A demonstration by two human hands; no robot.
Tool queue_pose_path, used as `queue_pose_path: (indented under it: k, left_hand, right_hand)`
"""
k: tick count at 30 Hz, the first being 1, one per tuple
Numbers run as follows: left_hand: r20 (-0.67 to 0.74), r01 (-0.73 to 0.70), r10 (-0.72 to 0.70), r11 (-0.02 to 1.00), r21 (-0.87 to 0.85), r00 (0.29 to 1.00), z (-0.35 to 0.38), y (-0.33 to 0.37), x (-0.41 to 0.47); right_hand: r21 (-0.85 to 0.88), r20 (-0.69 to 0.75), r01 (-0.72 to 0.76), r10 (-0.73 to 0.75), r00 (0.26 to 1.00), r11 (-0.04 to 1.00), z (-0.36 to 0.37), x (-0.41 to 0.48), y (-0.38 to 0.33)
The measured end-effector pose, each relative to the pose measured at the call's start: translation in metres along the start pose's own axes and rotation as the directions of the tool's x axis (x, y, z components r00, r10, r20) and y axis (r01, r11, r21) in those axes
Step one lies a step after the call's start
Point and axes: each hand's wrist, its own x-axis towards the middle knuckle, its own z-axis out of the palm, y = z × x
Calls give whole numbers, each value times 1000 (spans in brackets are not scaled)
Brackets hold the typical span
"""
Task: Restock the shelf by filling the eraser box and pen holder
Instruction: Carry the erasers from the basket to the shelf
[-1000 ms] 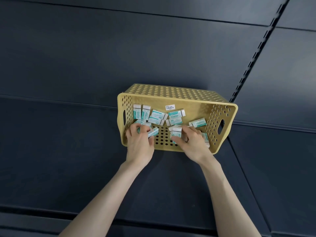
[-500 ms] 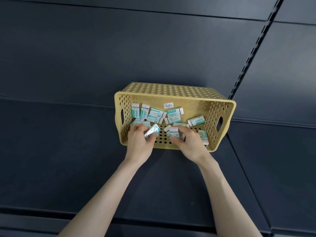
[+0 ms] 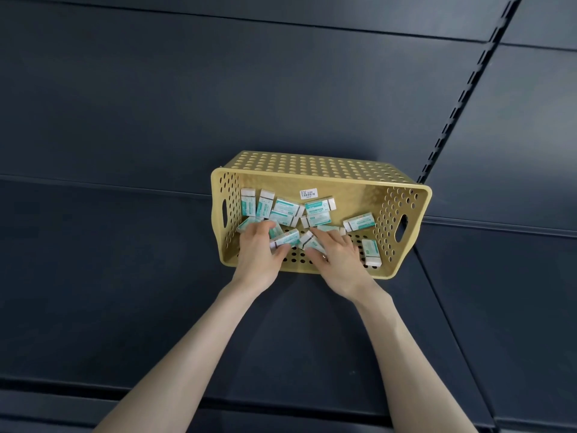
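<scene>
Dark navy shelf panels (image 3: 125, 276) fill the whole view, with a slotted metal upright (image 3: 462, 98) running diagonally at the upper right.

The left hand (image 3: 259, 254) reaches over the near rim of a yellow basket (image 3: 312, 165). Its fingers are curled, and its thumb and fingertips pinch an eraser (image 3: 285, 239) in a white and teal sleeve, which lies roughly level and points toward the other hand. Just beside it, the right hand (image 3: 340, 260) also reaches in. Its fingers are bent over a second eraser (image 3: 307, 240), with the thumb under the eraser's near end, so it appears to grip that one. The two held erasers are almost touching at the middle of the basket. Both forearms are bare and come up from the bottom edge of the view.

Around the hands, loose erasers (image 3: 320, 205) lie scattered on the basket floor at mixed angles. Two stand side by side near the left wall, several overlap in the centre, one sits apart toward the right wall, and one lies near the front right corner. A small white price sticker (image 3: 308, 194) is stuck on the basket floor behind them. The basket walls are pierced with round holes, and each short end has a handle slot (image 3: 401, 231). The basket rests on the shelf panel, with its far side near the back panel.
</scene>
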Motion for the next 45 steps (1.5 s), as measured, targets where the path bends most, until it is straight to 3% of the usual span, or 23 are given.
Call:
queue_pose_path:
  k: [8, 14, 22, 27, 33, 38, 45]
  left_hand:
    - [146, -65, 36, 978, 197, 989, 0, 1, 8]
    - [249, -179, 132, 968, 177, 959, -2, -2, -2]
    - [74, -163, 163, 987, -2, 984, -8, -4, -4]
    - [65, -155, 161, 984, -85, 985, -5, 1, -4]
    - [134, -161, 160, 987, -7, 978, -5, -2, -5]
    - [161, -243, 201, 918, 313, 966, -14, -12, -2]
    - [186, -175, 148, 975, 136, 971, -15, -9, -3]
  right_hand:
    - [58, -121, -5, 12, 993, 998, -4, 0, 7]
    - [85, -110, -20, 29, 993, 996, -7, -1, 13]
    - [163, -90, -26, 41, 995, 986, -9, -1, 17]
    - [167, -91, -30, 45, 995, 985, -8, 0, 17]
    - [232, -113, 10, 17, 993, 973, -7, 0, 15]
    - [167, -79, 11, 2, 997, 986, -4, -2, 14]
    - [130, -106, 37, -24, 994, 991, -7, -4, 17]
